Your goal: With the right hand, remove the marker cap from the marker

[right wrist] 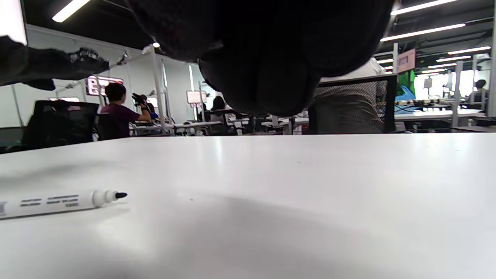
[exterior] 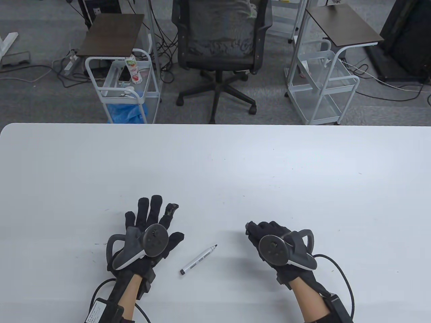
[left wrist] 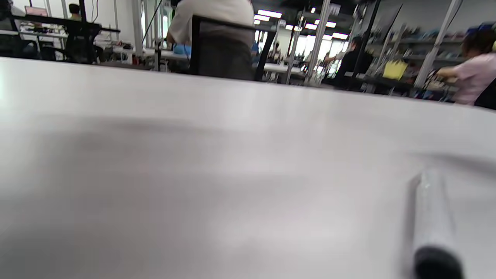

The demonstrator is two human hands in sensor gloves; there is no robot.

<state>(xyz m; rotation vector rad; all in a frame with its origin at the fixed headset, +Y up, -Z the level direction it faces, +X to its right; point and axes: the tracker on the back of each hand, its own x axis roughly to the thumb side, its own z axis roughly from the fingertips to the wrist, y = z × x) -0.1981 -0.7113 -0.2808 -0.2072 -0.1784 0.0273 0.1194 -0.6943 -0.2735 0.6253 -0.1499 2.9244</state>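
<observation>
While the right hand [exterior: 274,240] sits on the counter [exterior: 215,161] with its fingers [exterior: 256,228] curled into a loose fist, nothing can be confirmed inside that fist: a small dark tip shows at the knuckle end in the table view, too small to identify, so the marker cap cannot be located. From the right wrist view the curled fingers [right wrist: 263,69] fill the upper frame as a dark mass, detail lost in shadow.

Left hand [exterior: 150,235] lies flat, palm down, fingers [exterior: 151,210] spread and released, grasping nothing. A tracker covers the back of each hand.

Marker [exterior: 198,259] lies on the counter between the two hands, apart from both, set diagonally. Its black writing tip is exposed and points up-right toward the right hand; the opposite end is dark. The right wrist view shows the marker [right wrist: 58,203] with bare nib, its rear end cut off at the left edge. In the left wrist view the marker [left wrist: 432,217] is a blurred pale barrel at lower right, print unreadable.
</observation>
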